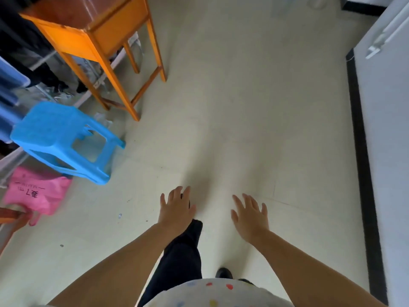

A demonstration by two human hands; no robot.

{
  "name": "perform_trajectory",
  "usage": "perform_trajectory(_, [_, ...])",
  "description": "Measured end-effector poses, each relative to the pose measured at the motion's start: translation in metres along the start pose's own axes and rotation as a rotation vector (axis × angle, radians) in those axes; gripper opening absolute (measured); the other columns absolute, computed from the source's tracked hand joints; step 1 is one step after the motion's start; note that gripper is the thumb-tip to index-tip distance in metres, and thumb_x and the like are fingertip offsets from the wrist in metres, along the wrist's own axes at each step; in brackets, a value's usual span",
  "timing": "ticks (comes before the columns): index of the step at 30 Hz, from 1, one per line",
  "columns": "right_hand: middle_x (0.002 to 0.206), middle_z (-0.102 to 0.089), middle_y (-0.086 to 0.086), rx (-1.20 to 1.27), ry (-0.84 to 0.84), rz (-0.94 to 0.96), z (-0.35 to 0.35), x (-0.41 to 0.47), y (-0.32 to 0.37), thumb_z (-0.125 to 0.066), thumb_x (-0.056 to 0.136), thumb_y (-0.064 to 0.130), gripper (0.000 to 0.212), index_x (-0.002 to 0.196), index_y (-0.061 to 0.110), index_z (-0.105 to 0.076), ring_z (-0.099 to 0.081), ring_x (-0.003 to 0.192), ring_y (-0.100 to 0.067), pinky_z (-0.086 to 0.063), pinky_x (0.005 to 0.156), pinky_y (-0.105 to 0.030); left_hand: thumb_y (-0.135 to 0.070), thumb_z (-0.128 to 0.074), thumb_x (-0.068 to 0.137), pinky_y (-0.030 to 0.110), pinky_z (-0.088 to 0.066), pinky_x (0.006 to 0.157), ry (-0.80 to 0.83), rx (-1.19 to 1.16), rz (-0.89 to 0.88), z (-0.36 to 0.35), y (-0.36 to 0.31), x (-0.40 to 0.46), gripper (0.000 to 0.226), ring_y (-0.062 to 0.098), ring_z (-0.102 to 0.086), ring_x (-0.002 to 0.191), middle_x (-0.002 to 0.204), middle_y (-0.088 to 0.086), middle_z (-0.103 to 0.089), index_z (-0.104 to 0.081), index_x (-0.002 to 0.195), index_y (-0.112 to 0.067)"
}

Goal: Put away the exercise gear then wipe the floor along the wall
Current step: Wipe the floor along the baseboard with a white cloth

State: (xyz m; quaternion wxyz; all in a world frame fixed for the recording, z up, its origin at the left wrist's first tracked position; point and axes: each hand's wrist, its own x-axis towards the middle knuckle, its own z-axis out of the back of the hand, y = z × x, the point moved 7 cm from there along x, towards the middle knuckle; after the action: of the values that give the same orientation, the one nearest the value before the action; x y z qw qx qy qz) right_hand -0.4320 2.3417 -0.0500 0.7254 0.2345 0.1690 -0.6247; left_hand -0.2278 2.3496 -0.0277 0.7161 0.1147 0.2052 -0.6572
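Both hands out front, holding nothing.
Left hand (177,207) and right hand (250,214) hang over the floor (254,129), fingers spread wide, right of the blue plastic stool (59,140).

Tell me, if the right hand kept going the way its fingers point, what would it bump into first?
Probably nothing soon: the right hand points ahead over bare floor, with the wall off to its side. Depth is hard to judge.

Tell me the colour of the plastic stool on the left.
Bright blue; the stool shows clearly in the head view.
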Motion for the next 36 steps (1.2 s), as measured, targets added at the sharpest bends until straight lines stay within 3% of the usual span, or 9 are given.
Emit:
perform_trajectory(6, [0.160, -0.008, -0.002, 0.034, -0.071, -0.033, 0.099, 0.144, 0.051, -0.019, 0.102, 0.041, 0.053, 0.152, 0.028, -0.007, -0.007, 0.147, -0.019, -0.008, 0.117, -0.051, -0.043, -0.025, 0.100, 0.046, -0.011, 0.117, -0.034, 0.063, -0.034, 0.094, 0.051, 0.145, 0.058, 0.022, -0.021, 0.142, 0.155, 0.005, -0.016, -0.007, 0.151, -0.019])
perform_trajectory(12, [0.161, -0.005, 0.000, 0.149, -0.116, -0.121, 0.196, 0.245, 0.067, -0.018, 0.102, 0.042, 0.053, 0.152, 0.030, -0.005, -0.004, 0.148, -0.017, -0.006, 0.118, -0.048, -0.043, -0.025, 0.100, 0.047, -0.009, 0.117, -0.017, 0.100, -0.139, 0.174, 0.048, 0.281, 0.057, 0.022, -0.018, 0.143, 0.156, 0.006, -0.015, -0.009, 0.151, -0.021])
perform_trajectory(21, [0.161, -0.003, -0.001, 0.124, -0.134, -0.265, 0.307, 0.411, -0.034, -0.017, 0.103, 0.041, 0.053, 0.153, 0.030, -0.003, -0.002, 0.148, -0.019, -0.004, 0.118, -0.049, -0.041, -0.025, 0.101, 0.048, -0.007, 0.118, -0.019, 0.083, -0.311, 0.255, -0.051, 0.493, 0.057, 0.022, -0.014, 0.144, 0.157, 0.006, -0.013, -0.008, 0.151, -0.020])
perform_trajectory(36, [0.160, -0.010, -0.003, 0.044, -0.107, -0.092, 0.539, 0.744, -0.093, -0.019, 0.102, 0.041, 0.053, 0.152, 0.029, -0.006, -0.011, 0.147, -0.020, -0.008, 0.117, -0.050, -0.040, -0.026, 0.101, 0.048, -0.008, 0.117, -0.026, 0.028, -0.113, 0.425, -0.106, 0.824, 0.056, 0.022, -0.015, 0.144, 0.156, 0.006, -0.013, -0.008, 0.150, -0.021])
